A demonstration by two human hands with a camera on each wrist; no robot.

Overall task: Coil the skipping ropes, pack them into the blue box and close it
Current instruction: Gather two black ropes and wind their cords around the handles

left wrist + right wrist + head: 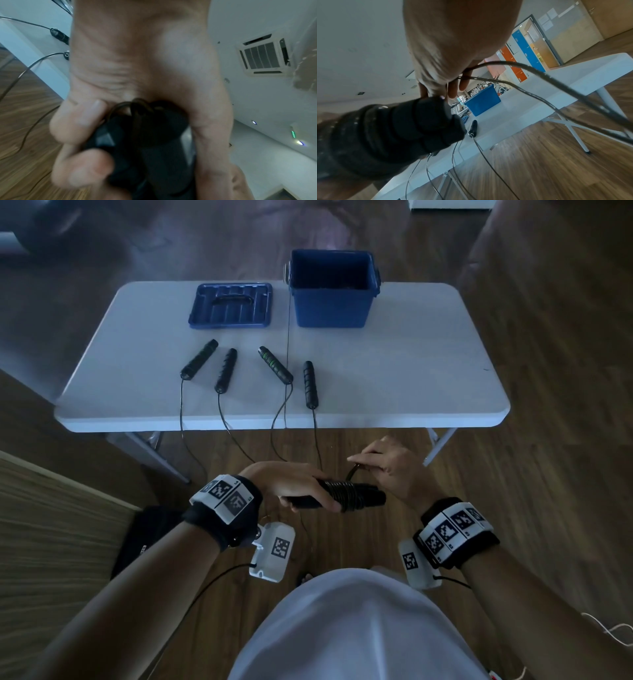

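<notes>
We see a white folding table (394, 378) filling the upper middle of the head view, standing on a wood floor (548, 474). The blue box (332, 299) sits open on the table at 12 o'clock from our hands, upright, interior dark so contents unclear. Its blue lid (231, 305) lies flat just beside it at the box's 9 o'clock, apart from it, inner side up as far as we can tell. Four black rope handles lie on the table nearer us, at 11 to 12 o'clock from the hands: far-left handle (199, 359), second handle (226, 370), a handle with green marks (275, 364), and the rightmost handle (310, 385). Each has a thin black cord (181, 419) running off the near table edge and hanging toward the floor. Below the table edge, our left hand (291, 484) grips the held handles (346, 496), fingers curled round them, thumb on the near side; the left wrist view shows the fingers (80, 121) wrapped on the black grip with cord loops over it. A band of wound cord (342, 491) wraps the middle of the bundle. Our right hand (390, 467), at the bundle's 1 o'clock, pinches the loose cord end (352, 472) just above it; the right wrist view shows cord (530, 67) passing under the palm and trailing off at 4 o'clock. White tracker bands sit on both wrists.
</notes>
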